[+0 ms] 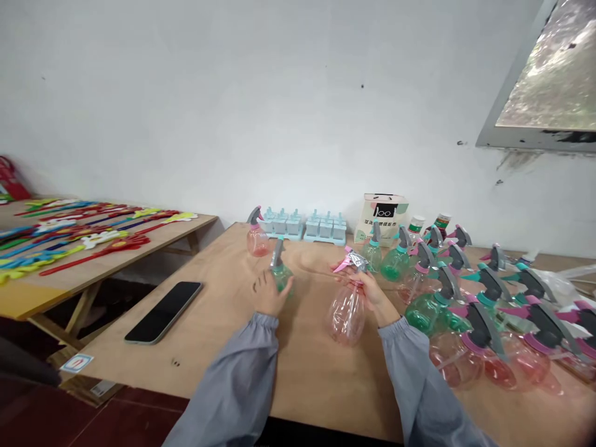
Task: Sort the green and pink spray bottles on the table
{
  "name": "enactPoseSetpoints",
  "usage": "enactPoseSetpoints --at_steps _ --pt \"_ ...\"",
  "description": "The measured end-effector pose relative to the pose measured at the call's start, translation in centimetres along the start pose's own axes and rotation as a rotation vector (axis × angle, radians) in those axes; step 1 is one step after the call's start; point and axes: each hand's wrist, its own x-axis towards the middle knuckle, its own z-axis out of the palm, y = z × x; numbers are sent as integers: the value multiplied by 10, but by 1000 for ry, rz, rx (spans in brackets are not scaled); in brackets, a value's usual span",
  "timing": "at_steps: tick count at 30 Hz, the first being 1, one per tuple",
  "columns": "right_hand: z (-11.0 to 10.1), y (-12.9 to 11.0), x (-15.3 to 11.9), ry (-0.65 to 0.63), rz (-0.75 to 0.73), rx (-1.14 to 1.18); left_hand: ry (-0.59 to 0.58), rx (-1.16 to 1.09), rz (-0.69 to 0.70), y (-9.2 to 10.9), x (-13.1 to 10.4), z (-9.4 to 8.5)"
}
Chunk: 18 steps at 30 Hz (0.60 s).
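My right hand (pixel 369 290) is closed around the neck of a clear pink spray bottle (pixel 346 315), just under its pink and grey trigger head. The bottle is upright, low over the table or resting on it; I cannot tell which. My left hand (pixel 270 293) has its fingers apart and the thumb out to the right. It is in front of a green spray bottle (pixel 281 270) with a grey head and hides part of it; whether they touch is unclear. Behind that stands another pink spray bottle (pixel 257 241).
Several pink and green spray bottles (pixel 459 357) crowd the table's right side. Light blue ice-pop moulds (pixel 326 228) and a printed paper bag (pixel 380 217) stand along the wall. A phone (pixel 164 312) lies at left. Colourful flat pieces (pixel 100 243) cover another table.
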Motion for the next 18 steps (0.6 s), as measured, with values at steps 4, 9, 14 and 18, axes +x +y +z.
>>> enactPoseSetpoints --at_steps 4,9,14,18 --pt "-1 9 -9 0 11 -3 65 -45 123 11 -29 8" --pt "3 20 -11 127 -29 28 75 -62 180 14 -29 7" --pt "-1 27 -9 220 -37 57 64 -94 200 15 -28 4" --pt "-2 28 -9 209 1 34 46 -94 195 16 -29 2"
